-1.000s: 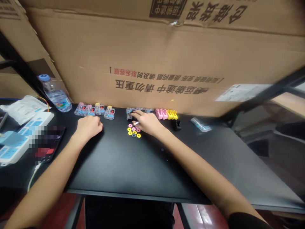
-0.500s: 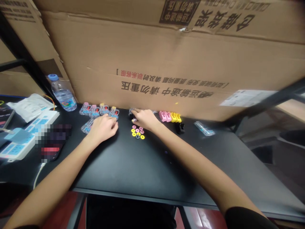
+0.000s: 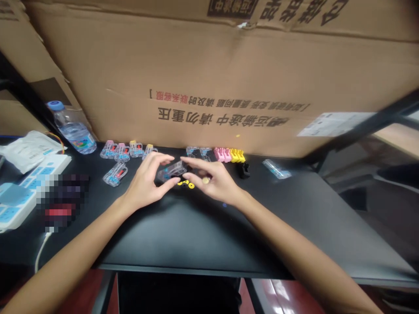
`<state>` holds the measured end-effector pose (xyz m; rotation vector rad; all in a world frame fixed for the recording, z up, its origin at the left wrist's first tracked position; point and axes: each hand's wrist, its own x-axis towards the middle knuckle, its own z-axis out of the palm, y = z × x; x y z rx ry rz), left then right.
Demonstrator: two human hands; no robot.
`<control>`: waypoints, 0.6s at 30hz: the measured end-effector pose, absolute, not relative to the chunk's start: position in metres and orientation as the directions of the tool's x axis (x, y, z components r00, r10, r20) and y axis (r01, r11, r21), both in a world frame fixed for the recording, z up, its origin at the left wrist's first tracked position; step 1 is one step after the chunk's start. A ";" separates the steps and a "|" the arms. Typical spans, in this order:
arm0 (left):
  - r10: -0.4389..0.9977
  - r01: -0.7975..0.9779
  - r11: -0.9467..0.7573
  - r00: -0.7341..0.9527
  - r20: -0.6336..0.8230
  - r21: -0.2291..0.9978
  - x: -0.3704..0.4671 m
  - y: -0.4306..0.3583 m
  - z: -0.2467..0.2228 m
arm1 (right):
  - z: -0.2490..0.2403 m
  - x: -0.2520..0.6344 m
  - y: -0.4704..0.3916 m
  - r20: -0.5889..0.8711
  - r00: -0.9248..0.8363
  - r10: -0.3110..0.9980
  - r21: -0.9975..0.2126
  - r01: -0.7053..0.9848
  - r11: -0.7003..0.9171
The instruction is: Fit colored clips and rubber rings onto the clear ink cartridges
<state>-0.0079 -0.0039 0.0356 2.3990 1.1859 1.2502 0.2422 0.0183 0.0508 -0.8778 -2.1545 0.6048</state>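
Note:
A small clear plastic piece with a dark end (image 3: 172,170) is held just above the table between both hands. My right hand (image 3: 218,179) pinches its dark right end between thumb and fingers. Curved around its left part, my left hand (image 3: 144,179) has the thumb along the lower edge and the fingers along the upper one. Yellow rings (image 3: 191,186) lie below, partly hidden by the hands. To the left lie several clear pieces with red and blue parts, one of them nearer (image 3: 115,174). Two clear pieces with dark parts (image 3: 199,153) sit behind my right hand.
Pink clips (image 3: 222,154), yellow clips (image 3: 237,155) and a black clip (image 3: 243,170) stand right of centre. Further right lies a clear packet (image 3: 276,169). A water bottle (image 3: 73,131), power strip (image 3: 36,187) and blurred phone occupy the left. A cardboard sheet (image 3: 196,65) walls the back.
My right hand has come back from the rear of the table with the clear piece. My left hand has moved right from the row of clear pieces to meet it.

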 end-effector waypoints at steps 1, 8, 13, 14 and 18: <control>0.730 0.528 -0.676 0.386 0.565 0.513 -0.005 -0.006 0.034 | 0.047 0.245 0.010 0.446 -0.501 0.742 -0.658 0.378 0.651; 0.800 0.371 -0.572 0.447 0.399 0.731 0.005 -0.005 0.021 | 0.017 0.266 -0.002 0.482 -0.508 0.714 -0.650 0.339 0.680; 0.854 0.292 -0.484 0.362 0.373 0.825 -0.005 0.000 0.026 | 0.025 0.274 0.002 0.435 -0.518 0.736 -0.640 0.398 0.658; 0.850 0.267 -0.482 0.374 0.371 0.835 -0.006 0.001 0.027 | 0.027 0.274 0.001 0.424 -0.514 0.746 -0.650 0.401 0.645; 0.828 0.210 -0.421 0.486 0.279 0.882 -0.002 0.000 0.022 | 0.032 0.275 -0.003 0.357 -0.525 0.772 -0.718 0.374 0.587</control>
